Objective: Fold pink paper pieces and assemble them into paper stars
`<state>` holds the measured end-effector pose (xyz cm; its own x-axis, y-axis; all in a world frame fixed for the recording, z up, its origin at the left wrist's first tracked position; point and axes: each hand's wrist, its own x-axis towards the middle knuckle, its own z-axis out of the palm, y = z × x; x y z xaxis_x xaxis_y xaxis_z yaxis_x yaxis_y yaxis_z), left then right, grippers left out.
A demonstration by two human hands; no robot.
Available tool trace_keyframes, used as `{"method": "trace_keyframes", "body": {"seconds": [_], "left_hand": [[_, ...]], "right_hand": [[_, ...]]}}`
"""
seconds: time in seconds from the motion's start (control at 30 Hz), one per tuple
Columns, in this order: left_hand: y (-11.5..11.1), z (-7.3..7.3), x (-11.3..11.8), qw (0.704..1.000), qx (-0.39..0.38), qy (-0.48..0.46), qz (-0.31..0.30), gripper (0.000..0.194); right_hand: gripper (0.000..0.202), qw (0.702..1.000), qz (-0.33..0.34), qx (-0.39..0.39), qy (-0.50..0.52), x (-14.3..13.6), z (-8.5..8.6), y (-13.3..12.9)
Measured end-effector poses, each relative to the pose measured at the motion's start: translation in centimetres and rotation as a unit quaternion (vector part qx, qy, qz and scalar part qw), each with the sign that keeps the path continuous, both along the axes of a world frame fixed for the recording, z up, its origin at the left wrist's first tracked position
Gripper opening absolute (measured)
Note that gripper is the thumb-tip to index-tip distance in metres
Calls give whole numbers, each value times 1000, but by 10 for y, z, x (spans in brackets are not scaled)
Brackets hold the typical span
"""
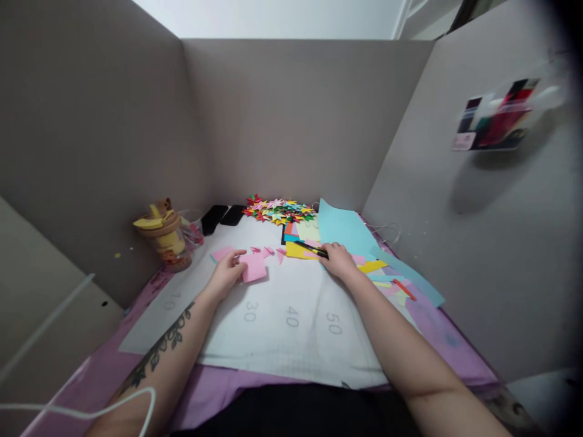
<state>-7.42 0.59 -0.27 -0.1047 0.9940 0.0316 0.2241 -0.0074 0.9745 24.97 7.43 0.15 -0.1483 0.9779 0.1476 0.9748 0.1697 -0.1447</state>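
Observation:
My left hand [228, 271] pinches a pink paper square [254, 267] by its left edge, over the white sheet. Small folded pink paper pieces [268, 250] lie just beyond it, and more pink paper [221, 253] is behind the fingers. My right hand [338, 260] is closed around the dark handle of what look like scissors [314, 248], their narrow end pointing left over yellow paper [298, 250]. The fingers partly hide the handle. Light blue paper [344, 229] lies beyond this hand, with coloured strips to its right.
A pile of colourful paper stars [279, 210] sits at the back. Two black phone-like objects [223, 215] and a lidded cup [166, 240] stand left. A numbered white sheet [282, 349] covers the purple cloth [228, 382]. Grey panels [310, 121] enclose three sides.

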Motion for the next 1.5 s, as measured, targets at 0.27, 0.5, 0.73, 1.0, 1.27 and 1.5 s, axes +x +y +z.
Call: {"method": "trace_keyframes", "body": {"seconds": [0.27,0.5,0.73,1.0,1.27,1.5], "left_hand": [[2,-4,-11,943,138,299,52,31],[-1,1,-8,902,177,388,-70,25],[2,-8,-11,899,179,378,-129,33],[1,-8,-12,893,156,399,-139,34],[-1,-4,-11,889,164,405,-136,34],[-1,-5,-11,889,166,404,-138,32]], "right_hand": [[33,999,-7,-36,14,15,-4,14],[37,985,131,-10,114,7,29,-13],[33,956,266,-103,73,-24,24,-36],[30,956,271,-83,78,-26,20,-37],[29,952,281,-85,85,-28,20,-38],[28,949,291,-84,94,-28,20,-39]]}}
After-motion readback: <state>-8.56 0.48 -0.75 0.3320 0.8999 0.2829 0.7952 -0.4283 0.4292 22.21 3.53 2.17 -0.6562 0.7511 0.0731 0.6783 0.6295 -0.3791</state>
